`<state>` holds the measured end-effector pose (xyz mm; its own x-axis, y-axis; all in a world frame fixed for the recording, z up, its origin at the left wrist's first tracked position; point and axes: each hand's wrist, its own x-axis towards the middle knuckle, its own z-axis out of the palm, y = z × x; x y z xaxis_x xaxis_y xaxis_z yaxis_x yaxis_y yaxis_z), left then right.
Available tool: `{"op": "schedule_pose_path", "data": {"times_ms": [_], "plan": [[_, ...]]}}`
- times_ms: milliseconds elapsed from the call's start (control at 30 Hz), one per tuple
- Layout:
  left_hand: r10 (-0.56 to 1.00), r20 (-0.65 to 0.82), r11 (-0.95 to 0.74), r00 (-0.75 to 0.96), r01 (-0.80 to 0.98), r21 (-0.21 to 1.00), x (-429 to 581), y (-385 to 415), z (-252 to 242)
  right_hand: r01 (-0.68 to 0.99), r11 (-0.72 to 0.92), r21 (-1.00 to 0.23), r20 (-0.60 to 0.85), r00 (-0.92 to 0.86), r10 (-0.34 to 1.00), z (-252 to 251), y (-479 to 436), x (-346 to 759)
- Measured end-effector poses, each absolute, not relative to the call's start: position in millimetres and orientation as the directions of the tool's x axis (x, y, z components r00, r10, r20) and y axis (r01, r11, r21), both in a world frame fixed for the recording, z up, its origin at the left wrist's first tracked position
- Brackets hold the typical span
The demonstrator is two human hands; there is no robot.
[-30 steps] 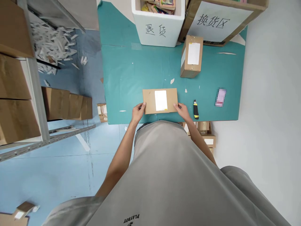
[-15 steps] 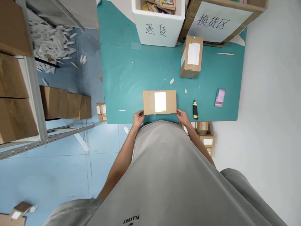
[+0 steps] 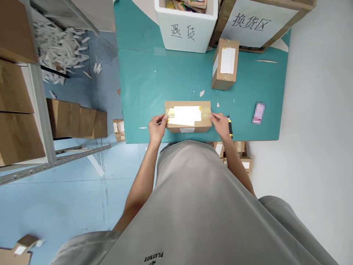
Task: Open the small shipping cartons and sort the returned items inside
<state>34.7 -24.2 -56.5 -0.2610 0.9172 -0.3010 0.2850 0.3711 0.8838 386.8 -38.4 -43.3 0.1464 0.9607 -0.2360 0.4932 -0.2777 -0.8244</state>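
Observation:
Between my hands is a brown cardboard box (image 3: 172, 128) with a large white label and clear tape on its top, near the front edge of the green-covered table. Part of another white label shows on the side facing me. My left hand (image 3: 157, 127) grips the box's left end, fingers bent at the upper edge. At the opposite end, my right hand (image 3: 220, 123) pinches the right edge. Close beside that hand lies a black and yellow utility knife (image 3: 230, 127), partly hidden by it.
Farther back stands another labelled cardboard box (image 3: 225, 66). Behind it are a white bin (image 3: 187, 35) with handwriting and a large carton (image 3: 253, 24). A blurred pink item (image 3: 258, 113) lies at right. Shelving with cartons (image 3: 16, 136) is on the left, and parcels (image 3: 244, 162) sit below the table edge.
The box has been turned, so a different, taped and labelled face is now up and the earlier label faces me. Both hands have moved up along its ends.

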Motion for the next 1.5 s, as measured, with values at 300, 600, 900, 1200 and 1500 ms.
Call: {"op": "schedule_pose_path", "data": {"times_ms": [300, 600, 900, 1200, 1500], "plan": [[0.834, -0.515, 0.551, -0.196, 0.27, 0.79, 31, -43, -61, 0.413, -0.501, -0.76, -0.465, 0.192, 0.864, -68, -73, 382], [0.834, -0.514, 0.552, -0.2, 0.308, 0.775, 38, -46, -40, 0.38, -0.492, -0.783, -0.471, 0.154, 0.869, -75, -86, 391], [0.899, -0.295, 0.084, 0.325, 0.532, 0.842, 120, -75, 59, 0.297, -0.614, -0.732, -0.488, 0.401, 0.775, -93, -116, 453], [0.594, -0.153, -0.328, 0.79, 0.411, 0.851, 183, -88, 71, 0.363, -0.573, -0.735, -0.446, 0.377, 0.812, -94, -117, 456], [0.705, -0.216, -0.251, 0.675, 0.523, 0.815, 145, -94, 79, 0.284, -0.691, -0.665, -0.596, 0.356, 0.72, -75, -131, 433]]}}
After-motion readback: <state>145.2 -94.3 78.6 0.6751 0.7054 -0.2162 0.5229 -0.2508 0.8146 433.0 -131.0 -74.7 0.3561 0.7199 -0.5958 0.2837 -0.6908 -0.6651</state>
